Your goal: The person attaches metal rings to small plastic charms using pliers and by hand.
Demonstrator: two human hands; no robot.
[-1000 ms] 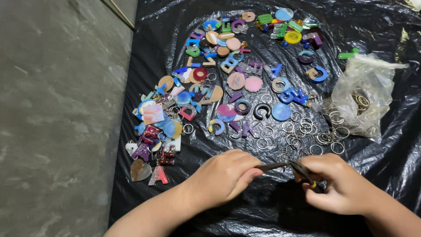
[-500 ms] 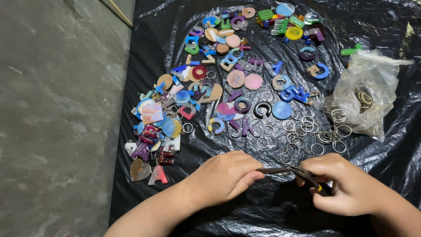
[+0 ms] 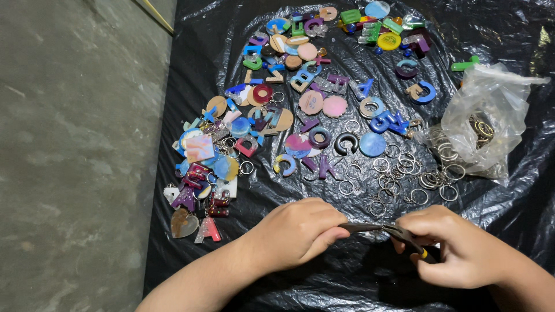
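Right grip (image 3: 457,251) holds pliers (image 3: 384,230) near sheet edge (image 3: 159,231).

A black plastic sheet (image 3: 277,52) covers the grey concrete floor (image 3: 75,156). Colourful resin letters (image 3: 306,78) and discs (image 3: 324,105) lie scattered on it, beside loose metal rings (image 3: 399,167) and a clear bag (image 3: 491,121) holding rings.

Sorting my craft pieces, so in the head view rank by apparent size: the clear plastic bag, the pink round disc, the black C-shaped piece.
Largest to smallest:
1. clear plastic bag
2. pink round disc
3. black C-shaped piece, nearly equal to the disc, so unsure.
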